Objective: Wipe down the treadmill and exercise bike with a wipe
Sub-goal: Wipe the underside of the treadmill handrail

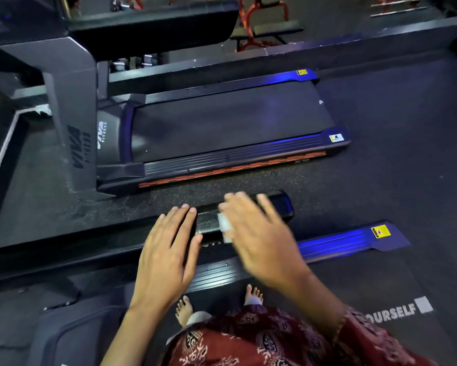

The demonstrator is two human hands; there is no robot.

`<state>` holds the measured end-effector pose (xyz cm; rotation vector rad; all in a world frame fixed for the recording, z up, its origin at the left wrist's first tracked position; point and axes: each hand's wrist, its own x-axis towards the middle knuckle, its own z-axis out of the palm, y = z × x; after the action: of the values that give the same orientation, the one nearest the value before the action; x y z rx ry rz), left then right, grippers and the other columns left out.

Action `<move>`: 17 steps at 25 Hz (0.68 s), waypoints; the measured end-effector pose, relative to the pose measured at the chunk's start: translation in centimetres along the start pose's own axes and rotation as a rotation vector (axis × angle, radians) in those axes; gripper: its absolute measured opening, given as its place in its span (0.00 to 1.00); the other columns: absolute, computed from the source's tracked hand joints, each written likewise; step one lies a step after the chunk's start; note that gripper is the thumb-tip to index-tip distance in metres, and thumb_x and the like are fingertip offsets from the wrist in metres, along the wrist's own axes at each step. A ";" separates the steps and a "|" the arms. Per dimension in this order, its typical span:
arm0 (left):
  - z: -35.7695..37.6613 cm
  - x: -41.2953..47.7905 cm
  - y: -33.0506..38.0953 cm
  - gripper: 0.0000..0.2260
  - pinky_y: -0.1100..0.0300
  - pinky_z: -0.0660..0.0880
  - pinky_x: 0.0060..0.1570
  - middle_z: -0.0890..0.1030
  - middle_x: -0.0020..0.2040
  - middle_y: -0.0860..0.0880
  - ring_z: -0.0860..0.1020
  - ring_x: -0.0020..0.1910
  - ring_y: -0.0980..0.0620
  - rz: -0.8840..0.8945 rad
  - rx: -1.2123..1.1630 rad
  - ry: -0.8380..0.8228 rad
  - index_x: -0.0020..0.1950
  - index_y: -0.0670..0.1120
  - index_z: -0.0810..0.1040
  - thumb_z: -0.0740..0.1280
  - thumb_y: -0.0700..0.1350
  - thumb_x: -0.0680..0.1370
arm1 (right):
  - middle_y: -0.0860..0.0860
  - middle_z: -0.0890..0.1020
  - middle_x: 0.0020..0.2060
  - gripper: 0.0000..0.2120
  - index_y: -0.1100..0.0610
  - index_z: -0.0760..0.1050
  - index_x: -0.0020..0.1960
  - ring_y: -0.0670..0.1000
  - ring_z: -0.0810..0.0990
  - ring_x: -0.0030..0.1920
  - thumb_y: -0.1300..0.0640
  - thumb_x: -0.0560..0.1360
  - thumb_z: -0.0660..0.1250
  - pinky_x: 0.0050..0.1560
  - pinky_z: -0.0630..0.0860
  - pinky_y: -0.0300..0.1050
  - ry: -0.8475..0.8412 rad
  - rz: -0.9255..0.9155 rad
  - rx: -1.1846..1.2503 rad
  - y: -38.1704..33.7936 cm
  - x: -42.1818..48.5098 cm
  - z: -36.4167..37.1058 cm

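Wipe (225, 228): white, folded, lying on top of the black handrail (281, 204) of the near treadmill (335, 243), close to the rail's free end. Only its left edge shows.

Your right grip (259, 233) covers the rest of it, fingers straight and spread, pressing down rather than curled round it; this hand is motion-blurred.

Your left grip (166, 249) lies flat on the same rail just left of the wipe, fingers straight and together, holding nothing.

Below the rail: your bare feet (184, 307) on the belt, and a patterned red garment (248, 339).

Past the rail: a strip of speckled floor (169, 196), then a second treadmill (230, 120), parallel, with blue light along its side rails. A bench (267, 31) with an orange frame sits farther back.
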<state>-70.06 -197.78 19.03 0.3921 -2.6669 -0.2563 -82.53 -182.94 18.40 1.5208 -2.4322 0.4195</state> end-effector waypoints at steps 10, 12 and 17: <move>-2.9 -3.6 -5.6 0.20 0.51 0.60 0.71 0.74 0.66 0.38 0.69 0.67 0.42 -0.079 0.074 0.053 0.66 0.37 0.74 0.59 0.49 0.79 | 0.57 0.73 0.68 0.22 0.62 0.71 0.69 0.57 0.70 0.69 0.54 0.80 0.52 0.72 0.60 0.54 -0.118 -0.176 0.098 -7.8 4.5 1.4; -3.9 -4.4 -7.3 0.20 0.51 0.60 0.71 0.74 0.65 0.38 0.69 0.67 0.42 -0.108 0.085 0.065 0.65 0.37 0.74 0.59 0.48 0.79 | 0.56 0.73 0.68 0.19 0.60 0.73 0.68 0.56 0.69 0.70 0.56 0.80 0.56 0.71 0.61 0.54 -0.079 -0.225 0.168 -6.7 3.7 1.2; -6.2 -7.0 -11.3 0.19 0.52 0.60 0.70 0.74 0.65 0.38 0.70 0.66 0.42 -0.193 0.107 0.084 0.65 0.37 0.74 0.59 0.46 0.80 | 0.65 0.72 0.66 0.21 0.68 0.71 0.66 0.63 0.71 0.68 0.60 0.78 0.54 0.70 0.63 0.58 0.021 0.001 0.009 -11.1 4.7 2.7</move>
<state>-58.63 -207.03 19.14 0.6808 -2.5684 -0.1507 -74.73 -192.49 18.76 1.5114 -2.4188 0.4454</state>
